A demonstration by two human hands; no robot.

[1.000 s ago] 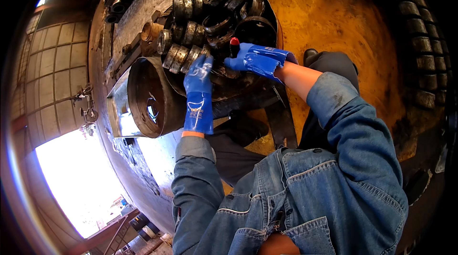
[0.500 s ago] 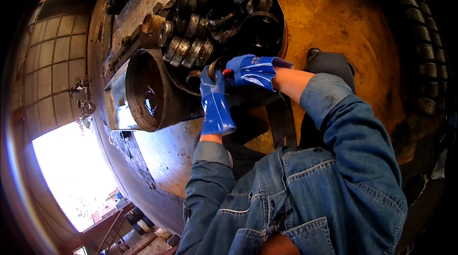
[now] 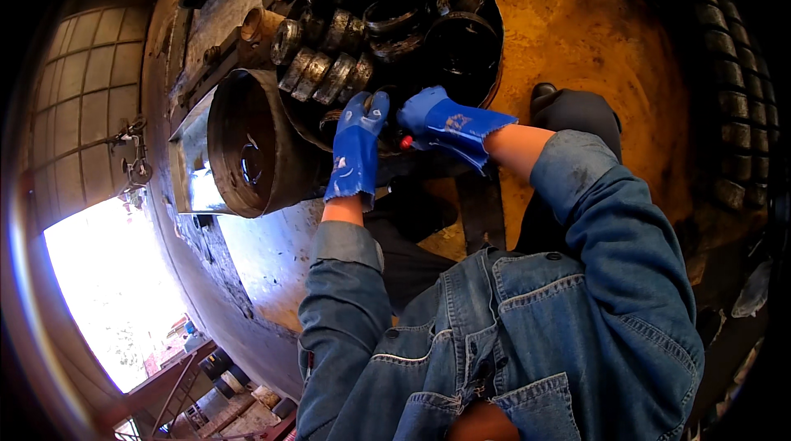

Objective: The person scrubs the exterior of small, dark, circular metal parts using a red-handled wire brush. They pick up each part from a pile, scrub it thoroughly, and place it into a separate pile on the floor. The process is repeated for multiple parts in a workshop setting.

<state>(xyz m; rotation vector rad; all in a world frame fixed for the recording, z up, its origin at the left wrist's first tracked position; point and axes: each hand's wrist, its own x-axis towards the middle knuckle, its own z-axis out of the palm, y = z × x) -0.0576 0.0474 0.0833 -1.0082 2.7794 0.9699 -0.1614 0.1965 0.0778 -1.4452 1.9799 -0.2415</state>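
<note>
Both of my hands wear blue rubber gloves and work over the near rim of a round drum (image 3: 499, 53). My left hand (image 3: 361, 121) is closed at the edge of a dark metal ring (image 3: 386, 93), most of which is hidden by the glove and shadow. Just to its right, my right hand (image 3: 430, 118) is closed round a tool with a red end (image 3: 406, 142); the tool's other end cannot be seen. Inside the drum lie several greasy, ribbed metal rings (image 3: 313, 77), some stacked in rows, with wider dark rings (image 3: 391, 19) beyond.
An open metal can (image 3: 235, 144) lies on its side left of the drum. Stacked ribbed parts (image 3: 733, 103) stand along the far right. My shoe (image 3: 544, 91) rests on the oily brown floor (image 3: 577, 21). A bright doorway (image 3: 107, 293) opens at lower left.
My left hand has moved slightly left and up, and the ring in it has turned mostly out of sight. My right hand has moved right, its red-ended tool now lower beneath the glove.
</note>
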